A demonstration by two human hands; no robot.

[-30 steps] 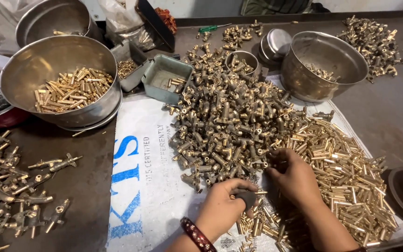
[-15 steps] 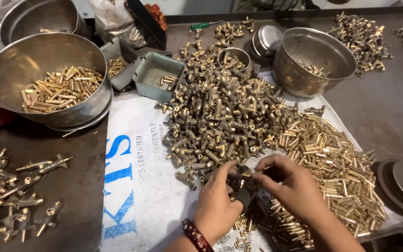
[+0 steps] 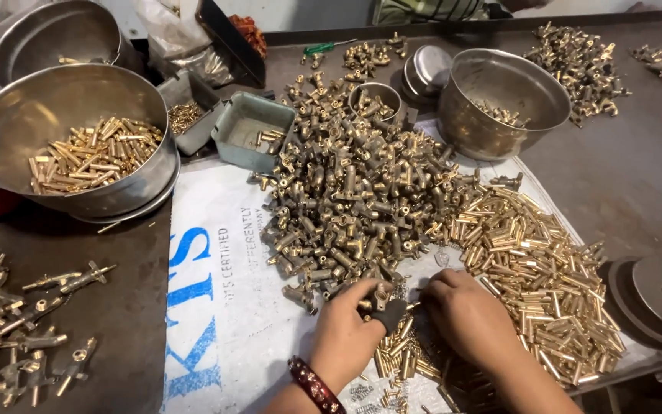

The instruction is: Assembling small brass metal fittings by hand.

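A big heap of dull brass fittings lies on a white printed sack in the middle of the table. To its right spreads a pile of shiny brass tubes. My left hand, with a red bangle on the wrist, pinches a brass fitting at the heap's near edge. My right hand meets it from the right, fingertips on a thin brass piece at the fitting. More small brass tubes lie under and between my hands.
A steel bowl of brass tubes stands at left, another bowl at the back right, a green tray between them. Assembled brass parts lie at far left. Dark metal discs sit at the right edge.
My hands have come together at the heap's near edge; the left hand now holds a fitting up while the right hand has moved in against it.
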